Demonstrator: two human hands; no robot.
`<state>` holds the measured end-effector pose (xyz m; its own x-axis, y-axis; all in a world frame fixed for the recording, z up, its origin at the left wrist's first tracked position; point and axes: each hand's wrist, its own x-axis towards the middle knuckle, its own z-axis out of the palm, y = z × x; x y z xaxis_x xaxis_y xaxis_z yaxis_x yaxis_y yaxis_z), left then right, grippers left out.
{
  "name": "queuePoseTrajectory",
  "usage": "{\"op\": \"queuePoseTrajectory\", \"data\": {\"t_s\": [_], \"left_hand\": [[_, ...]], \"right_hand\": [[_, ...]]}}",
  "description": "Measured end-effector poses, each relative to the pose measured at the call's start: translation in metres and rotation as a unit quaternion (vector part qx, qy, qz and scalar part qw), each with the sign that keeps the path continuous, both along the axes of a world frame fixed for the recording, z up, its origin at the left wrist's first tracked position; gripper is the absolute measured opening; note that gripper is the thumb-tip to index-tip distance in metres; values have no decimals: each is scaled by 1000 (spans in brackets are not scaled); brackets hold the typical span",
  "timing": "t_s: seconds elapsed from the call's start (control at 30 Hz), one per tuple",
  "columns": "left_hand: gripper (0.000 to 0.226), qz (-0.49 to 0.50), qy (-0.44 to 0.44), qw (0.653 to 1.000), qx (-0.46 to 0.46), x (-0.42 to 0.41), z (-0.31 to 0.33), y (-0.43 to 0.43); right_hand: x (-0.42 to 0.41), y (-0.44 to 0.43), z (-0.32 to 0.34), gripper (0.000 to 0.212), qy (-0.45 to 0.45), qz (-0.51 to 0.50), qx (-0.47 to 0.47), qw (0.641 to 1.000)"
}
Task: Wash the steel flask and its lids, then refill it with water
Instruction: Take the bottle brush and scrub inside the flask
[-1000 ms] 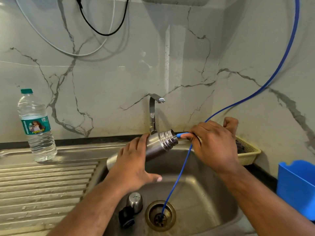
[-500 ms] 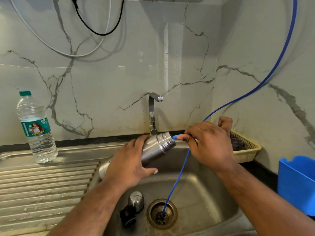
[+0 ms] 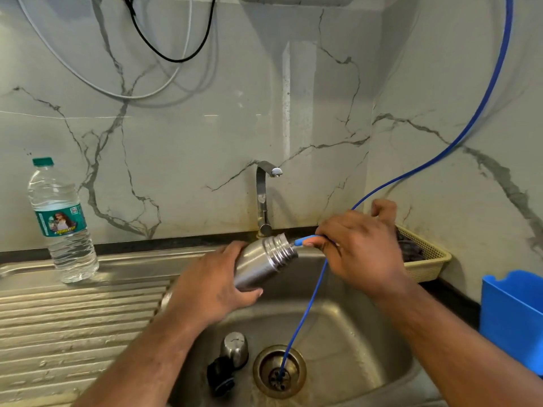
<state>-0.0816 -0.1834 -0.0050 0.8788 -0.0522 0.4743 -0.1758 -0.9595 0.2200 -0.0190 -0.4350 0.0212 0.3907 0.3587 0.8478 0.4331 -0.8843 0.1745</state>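
Note:
My left hand (image 3: 211,286) grips the steel flask (image 3: 261,261) around its body and holds it tilted over the sink, its open threaded mouth pointing up and right. My right hand (image 3: 358,251) pinches the end of a thin blue tube (image 3: 307,240), whose tip sits right at the flask's mouth. A second blue tube (image 3: 302,312) hangs from my right hand down into the drain (image 3: 279,371). On the sink floor lie a steel cap (image 3: 235,348) and a black inner lid (image 3: 220,376), side by side left of the drain.
A steel tap (image 3: 264,198) stands behind the flask at the back of the sink (image 3: 367,348). A plastic water bottle (image 3: 60,224) stands on the ribbed drainboard (image 3: 73,318) at the left. A beige basket (image 3: 423,257) and a blue bin (image 3: 514,312) sit at the right.
The flask's base has swung down, tilting its mouth more upward. My right hand keeps the blue tube tip at the mouth.

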Motion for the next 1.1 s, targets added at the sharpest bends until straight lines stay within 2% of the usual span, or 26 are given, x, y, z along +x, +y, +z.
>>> {"op": "queuePoseTrajectory", "data": {"t_s": [0.03, 0.07, 0.1, 0.13, 0.17, 0.2, 0.23, 0.27, 0.3, 0.33, 0.37, 0.43, 0.53, 0.63, 0.7, 0.77, 0.8, 0.83, 0.87, 0.9, 0.93, 1.03, 1.1], "left_hand": [[90, 10, -41, 998, 54, 2, -3, -2], [90, 11, -85, 990, 114, 5, -5, -3], [90, 4, -125, 980, 153, 8, -5, -2], [90, -8, -159, 973, 165, 12, -4, 0], [91, -11, -174, 971, 166, 15, -3, 2], [92, -6, -164, 972, 166, 17, -2, 4], [91, 6, -149, 976, 159, 17, -1, 6], [90, 9, -123, 983, 136, 17, -1, 7], [88, -1, -76, 993, 92, 15, -3, 9], [86, -25, -22, 999, 38, 12, -3, 11], [82, -48, 32, 998, -6, 9, -2, 14], [79, -71, 103, 991, -51, 6, -2, 20], [83, -65, 80, 992, -71, 5, -4, 21], [84, -60, 21, 997, -38, 6, -5, 10], [85, -32, -26, 999, 15, 5, -3, 5], [89, 4, -87, 993, 81, 5, -1, 5], [90, 12, -108, 987, 121, 6, 0, 5], [91, 12, -124, 980, 153, 8, 0, 6], [91, 6, -132, 976, 175, 10, 0, 6], [92, 2, -129, 974, 186, 11, -1, 7], [92, 6, -119, 975, 187, 12, -1, 8], [90, 29, -65, 989, 131, 12, -3, 18], [89, 29, -41, 994, 96, 12, -3, 23]], "right_hand": [[0, 4, -1, 44, 149, -21, 11, 989], [-1, 6, -4, 48, 323, 0, 55, 945], [3, 5, -9, 51, 471, 56, 128, 871], [6, 4, -12, 53, 558, 105, 188, 801], [7, 2, -13, 54, 574, 138, 202, 782], [8, 1, -12, 53, 540, 143, 185, 808], [9, -2, -11, 50, 454, 120, 137, 872], [10, -4, -7, 47, 327, 94, 76, 937], [8, -4, 0, 41, 181, 93, 20, 979], [5, -7, 5, 35, 54, 117, -16, 991], [3, -12, 12, 27, -30, 153, -34, 987], [0, -22, 18, 16, -101, 191, -24, 976], [-5, -19, 17, 11, -118, 169, -11, 978], [-8, 1, 5, 10, -71, 131, -29, 988], [-10, 8, 3, 26, 1, 76, -12, 997], [-12, 12, 4, 50, 155, 2, 5, 988], [-10, 11, 3, 58, 277, 0, 30, 960], [-9, 10, 0, 60, 412, 27, 73, 908], [-7, 9, -1, 59, 507, 65, 109, 853], [-6, 7, -2, 55, 535, 102, 118, 831], [-3, 5, -3, 48, 509, 127, 106, 845], [1, 2, -2, 30, 315, 142, -16, 938], [0, 9, -3, 21, 174, 161, -69, 969]]}}
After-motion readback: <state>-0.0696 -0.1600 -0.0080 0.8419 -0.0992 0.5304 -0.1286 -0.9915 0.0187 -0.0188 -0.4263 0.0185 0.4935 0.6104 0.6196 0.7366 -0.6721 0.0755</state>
